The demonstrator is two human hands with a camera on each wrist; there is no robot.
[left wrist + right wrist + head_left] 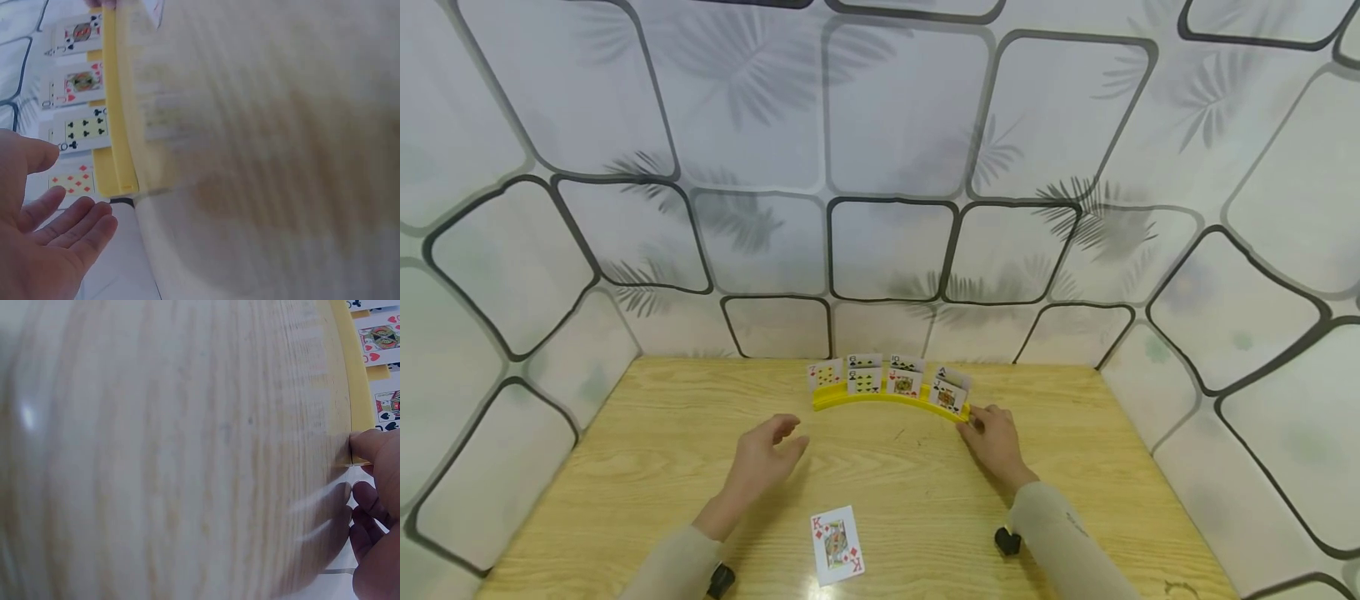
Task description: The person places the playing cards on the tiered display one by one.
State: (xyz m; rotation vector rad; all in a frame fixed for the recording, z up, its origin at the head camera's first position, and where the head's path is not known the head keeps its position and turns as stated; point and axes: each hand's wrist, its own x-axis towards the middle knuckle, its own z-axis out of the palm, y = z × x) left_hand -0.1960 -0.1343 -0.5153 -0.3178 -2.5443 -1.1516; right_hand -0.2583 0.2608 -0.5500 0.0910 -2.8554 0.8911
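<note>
A curved yellow playing card holder (880,396) stands near the table's back, with several cards upright in it. At its left is a seven of diamonds (825,375); a six of clubs (864,381), a jack of hearts (904,383) and a jack of spades (948,396) follow, each with another card behind. My right hand (997,442) pinches the holder's right end between thumb and fingers. Over the table, short of the holder's left end, hovers my left hand (762,457), its fingers loosely bent around nothing. A king of diamonds (837,546) lies face up in front.
The wooden table (910,475) meets patterned walls (891,250) at the back and both sides. Dark wrist devices show under both sleeves, one below the right forearm (1007,542).
</note>
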